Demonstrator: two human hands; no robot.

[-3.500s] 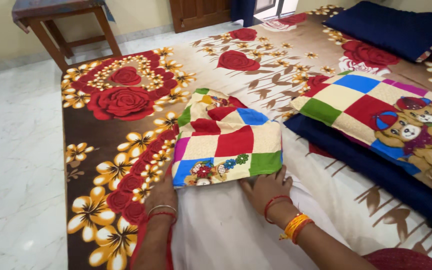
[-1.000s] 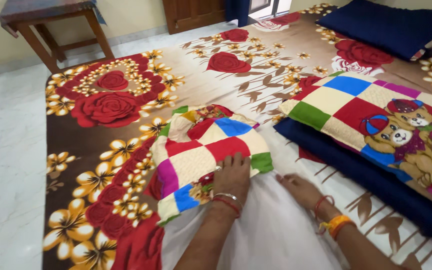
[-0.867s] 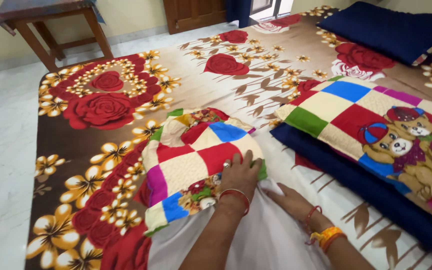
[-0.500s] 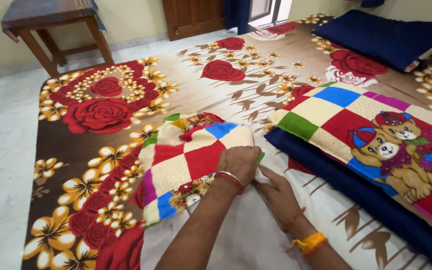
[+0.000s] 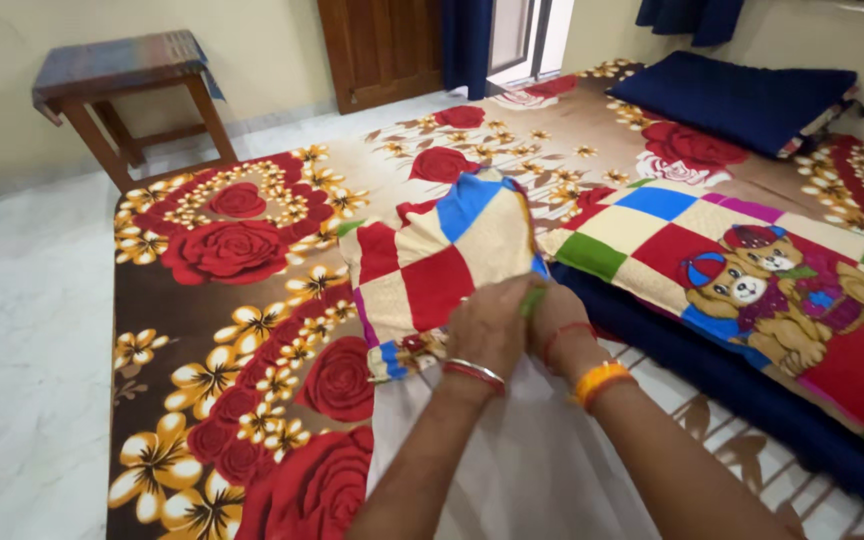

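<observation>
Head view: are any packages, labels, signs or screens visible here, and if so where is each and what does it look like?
None in view: no package, label, sign or screen. Only printed fabrics show.
Patchwork pillow cover: held up by both hands over the bed; red, cream and blue squares.
Teddy-bear pillow: to its right, on a navy cushion; checked, with two cartoon bears.
Bedsheet: brown with red roses and yellow flowers.

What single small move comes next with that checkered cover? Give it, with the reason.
Probably pull the checkered cover further down over the white pillow. Both the left hand and the right hand pinch its open edge, lifted off the floral bedsheet, and most of the pillow remains uncovered.
</observation>
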